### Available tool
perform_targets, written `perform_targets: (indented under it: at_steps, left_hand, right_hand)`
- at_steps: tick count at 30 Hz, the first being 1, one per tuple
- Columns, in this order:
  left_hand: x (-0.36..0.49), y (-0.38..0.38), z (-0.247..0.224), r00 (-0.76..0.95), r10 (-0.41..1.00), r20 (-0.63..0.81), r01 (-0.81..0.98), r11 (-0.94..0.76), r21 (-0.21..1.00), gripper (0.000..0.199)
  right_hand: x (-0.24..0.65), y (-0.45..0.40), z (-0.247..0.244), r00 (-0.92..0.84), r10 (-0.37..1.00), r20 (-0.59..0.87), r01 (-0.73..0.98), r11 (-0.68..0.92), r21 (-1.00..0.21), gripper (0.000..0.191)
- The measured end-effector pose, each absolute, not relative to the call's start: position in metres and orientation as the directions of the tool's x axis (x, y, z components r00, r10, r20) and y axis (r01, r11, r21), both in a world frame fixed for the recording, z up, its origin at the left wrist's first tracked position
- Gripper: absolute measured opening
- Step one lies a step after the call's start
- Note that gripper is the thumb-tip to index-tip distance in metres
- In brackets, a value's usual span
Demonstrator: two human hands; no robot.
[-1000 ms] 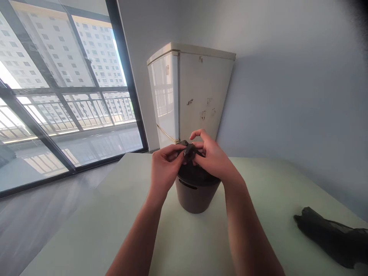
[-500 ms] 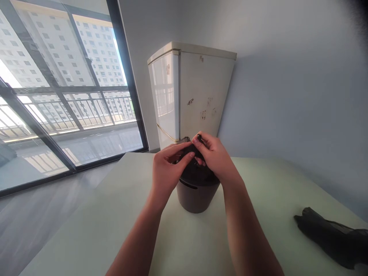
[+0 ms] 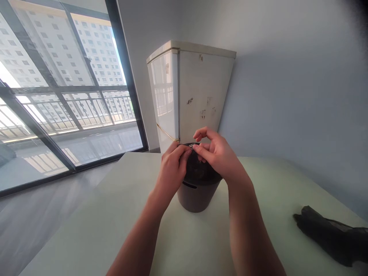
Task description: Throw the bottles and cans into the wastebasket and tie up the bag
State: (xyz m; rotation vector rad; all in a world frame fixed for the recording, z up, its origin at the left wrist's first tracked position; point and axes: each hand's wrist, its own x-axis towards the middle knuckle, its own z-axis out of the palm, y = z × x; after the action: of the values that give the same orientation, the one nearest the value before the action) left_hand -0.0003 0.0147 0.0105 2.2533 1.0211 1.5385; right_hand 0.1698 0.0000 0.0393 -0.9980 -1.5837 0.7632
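Note:
A dark grey trash bin (image 3: 197, 200) stands upright on the pale green table in front of me, with a black plastic bag (image 3: 202, 171) lining its inside. At the bin's far left rim, my left hand (image 3: 174, 165) is closed, its thumb and fingers pinching the bag's edge. My right hand (image 3: 220, 155) reaches over the opening; its thumb presses a bit of the plastic beside the left fingertips, while the index finger is lifted. The hands nearly touch and partly hide the rim. A slot shows in the bin's near wall.
A crumpled black plastic bag (image 3: 324, 237) lies at the right of the table (image 3: 198, 245). Behind the table stands a white refrigerator (image 3: 205, 84). Glass sliding doors (image 3: 66, 88) are at the left, and a plain wall (image 3: 287, 96) rises at the right.
Black plastic bunched up between my hands is now lower, and the bin's opening shows more. My left fingers have curled in at the rim. The right index finger has lifted away from the thumb.

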Motion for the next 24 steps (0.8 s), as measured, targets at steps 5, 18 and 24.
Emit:
perform_targets:
  at_steps: [5, 18, 24]
  left_hand:
    - [-0.002, 0.010, 0.014, 0.239, 0.713, 0.659, 0.353, -0.696, 0.625, 0.027]
    - [-0.008, 0.007, 0.021, 0.204, 0.791, 0.576, 0.195, -0.610, 0.768, 0.036]
    - [-0.011, 0.012, 0.020, 0.086, 0.777, 0.624, 0.216, -0.626, 0.749, 0.025]
  right_hand:
    - [0.176, -0.002, 0.042, -0.205, 0.823, 0.530, 0.268, 0.568, -0.778, 0.019]
    - [0.176, -0.018, 0.051, -0.303, 0.729, 0.614, 0.493, 0.672, -0.553, 0.008]
    - [0.177, -0.016, 0.051, -0.280, 0.730, 0.624, 0.568, 0.650, -0.505, 0.014]
